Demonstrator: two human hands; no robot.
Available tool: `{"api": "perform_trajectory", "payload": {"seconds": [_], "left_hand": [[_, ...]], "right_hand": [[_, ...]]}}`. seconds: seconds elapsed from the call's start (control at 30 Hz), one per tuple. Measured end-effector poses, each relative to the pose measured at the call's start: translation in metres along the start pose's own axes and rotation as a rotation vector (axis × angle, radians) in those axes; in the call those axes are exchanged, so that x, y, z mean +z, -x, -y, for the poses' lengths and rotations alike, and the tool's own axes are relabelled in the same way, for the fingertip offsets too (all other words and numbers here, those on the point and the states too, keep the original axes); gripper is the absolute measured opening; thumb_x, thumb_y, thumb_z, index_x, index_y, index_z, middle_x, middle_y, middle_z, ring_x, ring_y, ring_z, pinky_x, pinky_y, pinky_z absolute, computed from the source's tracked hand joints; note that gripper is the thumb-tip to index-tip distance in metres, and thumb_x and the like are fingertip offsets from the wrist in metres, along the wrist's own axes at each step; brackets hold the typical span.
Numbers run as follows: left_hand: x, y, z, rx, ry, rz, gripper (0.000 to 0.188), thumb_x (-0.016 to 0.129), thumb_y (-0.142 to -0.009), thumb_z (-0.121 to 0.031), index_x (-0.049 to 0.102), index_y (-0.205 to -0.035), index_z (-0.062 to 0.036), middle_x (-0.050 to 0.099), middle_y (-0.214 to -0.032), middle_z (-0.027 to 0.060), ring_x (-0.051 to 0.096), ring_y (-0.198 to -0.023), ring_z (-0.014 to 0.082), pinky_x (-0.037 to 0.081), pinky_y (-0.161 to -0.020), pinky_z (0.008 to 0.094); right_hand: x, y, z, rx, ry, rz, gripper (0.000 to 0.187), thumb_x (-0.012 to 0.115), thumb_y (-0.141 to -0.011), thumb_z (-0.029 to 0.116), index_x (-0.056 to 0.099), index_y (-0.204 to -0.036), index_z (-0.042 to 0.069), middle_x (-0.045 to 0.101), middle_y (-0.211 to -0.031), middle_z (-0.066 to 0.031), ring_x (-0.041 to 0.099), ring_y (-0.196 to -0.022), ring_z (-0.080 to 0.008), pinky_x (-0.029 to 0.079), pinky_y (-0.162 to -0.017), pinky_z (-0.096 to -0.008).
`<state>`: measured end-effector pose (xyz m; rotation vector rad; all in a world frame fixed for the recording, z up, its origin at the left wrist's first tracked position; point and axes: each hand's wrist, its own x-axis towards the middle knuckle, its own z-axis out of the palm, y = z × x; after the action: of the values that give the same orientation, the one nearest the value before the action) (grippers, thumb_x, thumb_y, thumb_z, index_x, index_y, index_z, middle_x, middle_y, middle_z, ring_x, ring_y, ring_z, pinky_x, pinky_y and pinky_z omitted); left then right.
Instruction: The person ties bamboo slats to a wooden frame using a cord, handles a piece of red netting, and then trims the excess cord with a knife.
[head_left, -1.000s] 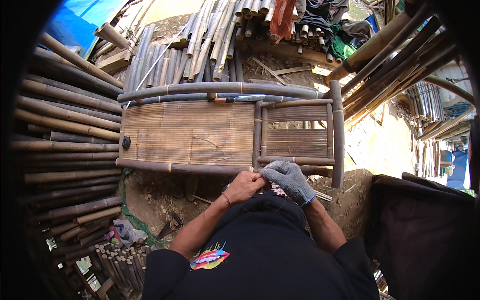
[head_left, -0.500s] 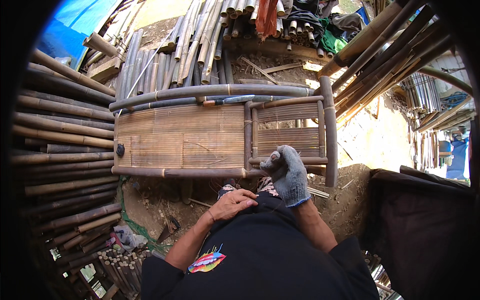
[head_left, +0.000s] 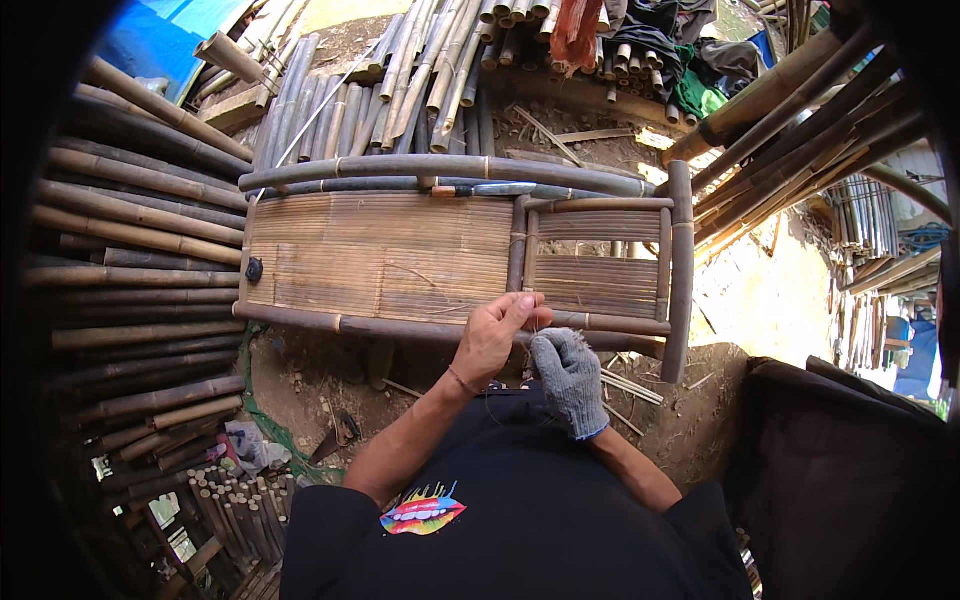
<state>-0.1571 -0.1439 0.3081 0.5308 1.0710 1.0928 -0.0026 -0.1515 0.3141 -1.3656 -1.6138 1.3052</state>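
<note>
A bamboo bench-like frame with a slatted panel lies before me, a smaller slatted section at its right end. My left hand, bare, is pinched closed at its near rail. Just right of it, my right hand in a grey knit glove has its fingers curled closed. A fine thin strand shows between the two hands; its ends are hard to make out. Beyond the panel a knife with a brown handle rests along the far rail. A small black round object sits at the panel's left end.
Dark bamboo poles are stacked at the left, and cut bamboo lies beyond the frame. Long poles lean in at the upper right. A saw lies on the ground at left, and dark cloth hangs at lower right.
My left hand has risen from my lap to the frame's near rail, its fingers now pinched. The gloved right hand has dropped slightly toward me, beside it. The view has shifted a little.
</note>
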Motion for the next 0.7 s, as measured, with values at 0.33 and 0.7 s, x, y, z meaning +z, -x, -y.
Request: {"api": "perform_trajectory", "payload": {"seconds": [0.33,0.7], "left_hand": [[0.019,-0.008,-0.009,-0.024,0.371,-0.084,0.04,0.048,-0.106,-0.03,0.06,-0.121,0.0045,0.055,-0.079,-0.0025,0.048,-0.061,0.0037,0.043,-0.051,0.019],[0.02,0.007,-0.022,0.079,-0.049,0.072,0.039,0.045,-0.106,-0.035,0.063,-0.095,-0.0023,0.041,-0.067,-0.0073,0.031,-0.054,0.0002,0.026,-0.047,0.0184]], "right_hand": [[-0.002,0.017,0.001,0.117,0.003,0.186,0.016,0.059,-0.093,0.016,0.067,-0.09,0.003,0.063,-0.072,-0.0086,0.062,-0.074,-0.0218,0.049,-0.071,-0.0355],[-0.034,-0.01,-0.031,0.319,-0.666,0.342,0.041,0.053,-0.099,0.025,0.056,-0.131,-0.001,0.059,-0.129,-0.0124,0.055,-0.119,-0.0169,0.044,-0.101,-0.033]]}}
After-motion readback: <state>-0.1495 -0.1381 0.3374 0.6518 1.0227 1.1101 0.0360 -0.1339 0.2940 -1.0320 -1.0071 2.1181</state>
